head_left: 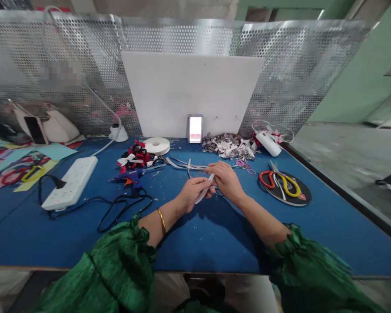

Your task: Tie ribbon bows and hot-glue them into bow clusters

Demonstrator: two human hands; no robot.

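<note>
My left hand (193,193) and my right hand (226,179) meet over the middle of the blue table. Between them is a narrow white ribbon (201,195), one end of it hanging below the left fingers. The left thumb and fingers pinch this ribbon. My right fingers are closed on it from above, and the back of that hand hides part of their grip. Just beyond the hands, several loose grey-white ribbon strips (179,165) lie across the table.
A blue glue gun (130,177) with a black cord lies left, near a white power strip (72,182), red-and-black bows (135,156) and a ribbon roll (157,145). Rightward are a bow pile (230,148), hair ties (244,165) and scissors (280,181) on a black disc (301,193).
</note>
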